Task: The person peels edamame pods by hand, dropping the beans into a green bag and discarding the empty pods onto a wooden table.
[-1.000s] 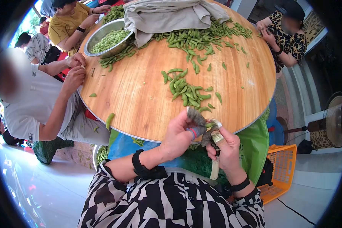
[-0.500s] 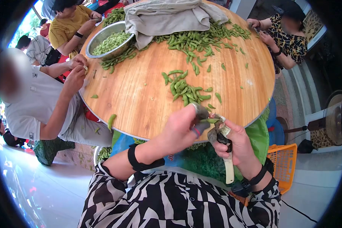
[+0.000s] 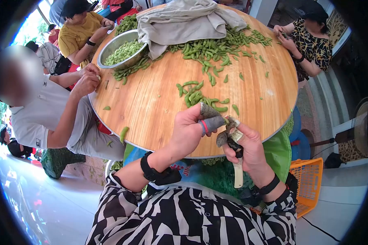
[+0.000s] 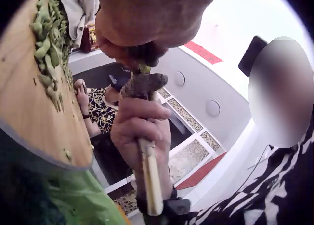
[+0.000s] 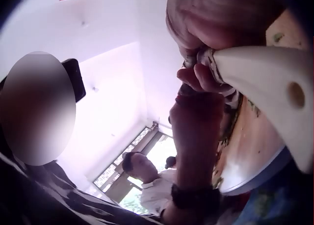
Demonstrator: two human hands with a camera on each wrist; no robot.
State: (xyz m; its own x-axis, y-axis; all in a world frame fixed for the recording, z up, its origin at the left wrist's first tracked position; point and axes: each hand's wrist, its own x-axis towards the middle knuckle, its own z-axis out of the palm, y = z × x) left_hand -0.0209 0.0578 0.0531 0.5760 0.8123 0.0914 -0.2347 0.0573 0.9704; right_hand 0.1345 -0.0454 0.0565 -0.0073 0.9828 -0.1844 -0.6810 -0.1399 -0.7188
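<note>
- left hand point(image 3: 190, 130) pinches a green pod point(image 4: 143, 68) just off the bench's point(image 3: 151, 106) near edge; keep that pinch steady
- right hand point(image 3: 246, 149) grips the pale-handled tool point(image 3: 238, 170) (keep the tip close); go easy

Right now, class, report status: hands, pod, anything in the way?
Left hand pinches pod. Right hand grips pale-handled tool. Both over table edge; nothing between.
</note>
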